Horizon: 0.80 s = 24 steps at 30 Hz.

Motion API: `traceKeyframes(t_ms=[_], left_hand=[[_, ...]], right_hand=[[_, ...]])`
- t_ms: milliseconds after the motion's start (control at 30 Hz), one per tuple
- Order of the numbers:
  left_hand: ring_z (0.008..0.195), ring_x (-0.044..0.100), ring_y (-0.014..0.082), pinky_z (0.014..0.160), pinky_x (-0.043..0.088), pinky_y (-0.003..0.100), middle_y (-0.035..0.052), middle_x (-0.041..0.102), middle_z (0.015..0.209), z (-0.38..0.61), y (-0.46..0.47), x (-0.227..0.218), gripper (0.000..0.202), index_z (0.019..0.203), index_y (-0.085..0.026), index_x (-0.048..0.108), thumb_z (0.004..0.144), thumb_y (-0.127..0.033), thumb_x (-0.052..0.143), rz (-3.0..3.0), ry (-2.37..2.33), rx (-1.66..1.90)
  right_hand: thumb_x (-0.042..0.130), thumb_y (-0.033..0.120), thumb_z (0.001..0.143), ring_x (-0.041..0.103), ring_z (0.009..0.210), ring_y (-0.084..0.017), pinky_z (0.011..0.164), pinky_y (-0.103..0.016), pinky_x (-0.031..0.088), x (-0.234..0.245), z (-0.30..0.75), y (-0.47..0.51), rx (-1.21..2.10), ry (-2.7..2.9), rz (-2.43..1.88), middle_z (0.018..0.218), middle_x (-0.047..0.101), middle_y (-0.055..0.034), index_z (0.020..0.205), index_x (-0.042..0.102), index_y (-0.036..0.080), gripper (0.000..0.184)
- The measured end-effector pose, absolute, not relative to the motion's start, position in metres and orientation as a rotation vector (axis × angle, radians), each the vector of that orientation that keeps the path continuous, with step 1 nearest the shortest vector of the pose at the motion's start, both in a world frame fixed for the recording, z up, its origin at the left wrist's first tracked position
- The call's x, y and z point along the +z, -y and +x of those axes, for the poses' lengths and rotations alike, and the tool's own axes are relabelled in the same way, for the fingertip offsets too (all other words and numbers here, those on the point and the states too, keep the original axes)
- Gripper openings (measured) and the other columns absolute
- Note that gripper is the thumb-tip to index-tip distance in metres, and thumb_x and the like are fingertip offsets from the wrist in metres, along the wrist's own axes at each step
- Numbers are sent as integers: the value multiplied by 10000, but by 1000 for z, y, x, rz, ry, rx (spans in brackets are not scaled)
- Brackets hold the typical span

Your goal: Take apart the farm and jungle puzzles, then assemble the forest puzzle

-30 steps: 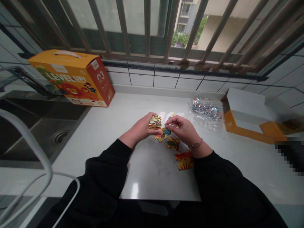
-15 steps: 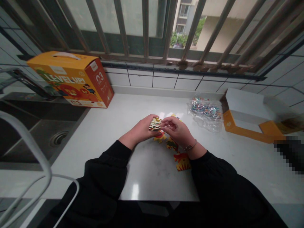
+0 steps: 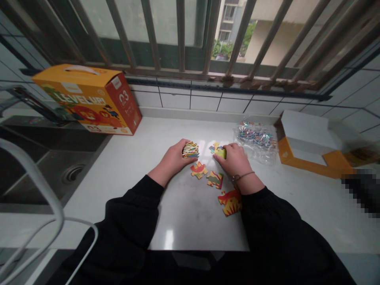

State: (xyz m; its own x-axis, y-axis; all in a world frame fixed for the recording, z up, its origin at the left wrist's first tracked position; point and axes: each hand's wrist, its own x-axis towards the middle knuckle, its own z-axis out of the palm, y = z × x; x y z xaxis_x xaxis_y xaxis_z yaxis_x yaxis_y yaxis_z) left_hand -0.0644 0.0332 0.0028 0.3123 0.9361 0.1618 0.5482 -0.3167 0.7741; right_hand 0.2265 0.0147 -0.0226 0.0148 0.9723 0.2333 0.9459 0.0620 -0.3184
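Note:
My left hand (image 3: 175, 156) is closed around a stack of jigsaw puzzle pieces (image 3: 190, 150), their edges facing up. To its right, my right hand (image 3: 235, 158) pinches a yellow-green puzzle piece (image 3: 220, 151) low over the counter; whether that piece touches the surface I cannot tell. Between and below the hands lie a red and yellow puzzle piece (image 3: 198, 170) and a green and red puzzle piece (image 3: 215, 179). Nearer me, larger red and orange puzzle pieces (image 3: 230, 202) rest partly under my right wrist.
An orange box with a handle (image 3: 86, 99) stands at the back left beside the sink (image 3: 50, 170). A clear plastic bag of small colourful pieces (image 3: 257, 138) lies at the back right, next to an open orange and white box (image 3: 308, 146). White cables (image 3: 56, 206) cross the left foreground.
My right hand has moved right, away from the stack in my left hand, and now holds a puzzle piece low over the counter. The pieces beneath are more exposed.

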Motion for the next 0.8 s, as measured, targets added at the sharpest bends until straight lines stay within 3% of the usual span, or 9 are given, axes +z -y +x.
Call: traceKeyframes(t_ms=[167, 267, 367, 500, 600, 700, 800], left_hand=[[1032, 753, 289, 956, 563, 452, 33, 796, 1113, -67, -36, 2, 556, 1240, -281, 636, 824, -419, 979, 1942, -1447, 889], [1035, 754, 291, 937, 562, 445, 33, 795, 1115, -67, -37, 0, 549, 1229, -285, 630, 825, -426, 974, 1948, -1419, 859], [1034, 757, 285, 924, 558, 434, 35, 792, 1129, -66, -36, -1, 523, 1226, -284, 623, 843, -415, 955, 1961, -1377, 829], [1033, 754, 282, 935, 558, 435, 35, 793, 1133, -65, -36, 0, 513, 1216, -285, 621, 839, -390, 952, 1957, -1370, 831], [1042, 755, 284, 944, 561, 439, 40, 792, 1145, -64, -36, 0, 520, 1223, -283, 623, 836, -385, 956, 1960, -1359, 838], [1050, 755, 289, 952, 563, 447, 50, 788, 1161, -64, -36, 0, 538, 1245, -275, 622, 842, -397, 957, 1971, -1361, 835], [1050, 753, 289, 950, 562, 449, 54, 786, 1155, -64, -36, 0, 525, 1242, -268, 624, 855, -405, 951, 1975, -1362, 828]], right_hand=[[914, 460, 861, 711, 1070, -370, 925, -459, 564, -17, 227, -14, 259, 1870, -1911, 1145, 755, -190, 1211, 741, 167, 489], [885, 400, 878, 718, 912, -303, 812, -396, 537, -10, 227, -13, 361, 1736, -1856, 999, 770, -96, 1161, 727, 228, 367], [821, 361, 927, 689, 833, -260, 778, -375, 518, -4, 226, -13, 312, 1644, -1701, 955, 763, -64, 1127, 723, 243, 252], [728, 252, 961, 681, 874, -260, 832, -394, 536, -6, 224, -18, 166, 1730, -1562, 953, 744, -73, 959, 703, 245, 26], [775, 224, 932, 711, 1012, -294, 955, -439, 563, -13, 222, -23, 202, 1961, -1493, 1049, 767, -110, 952, 737, 234, 44], [821, 377, 973, 706, 1149, -338, 1080, -503, 549, -20, 220, -25, 224, 2104, -1454, 1197, 774, -160, 1037, 786, 215, 178], [771, 481, 1019, 688, 1181, -374, 1084, -546, 543, -23, 219, -23, 136, 2047, -1590, 1243, 755, -204, 1155, 784, 191, 321]])
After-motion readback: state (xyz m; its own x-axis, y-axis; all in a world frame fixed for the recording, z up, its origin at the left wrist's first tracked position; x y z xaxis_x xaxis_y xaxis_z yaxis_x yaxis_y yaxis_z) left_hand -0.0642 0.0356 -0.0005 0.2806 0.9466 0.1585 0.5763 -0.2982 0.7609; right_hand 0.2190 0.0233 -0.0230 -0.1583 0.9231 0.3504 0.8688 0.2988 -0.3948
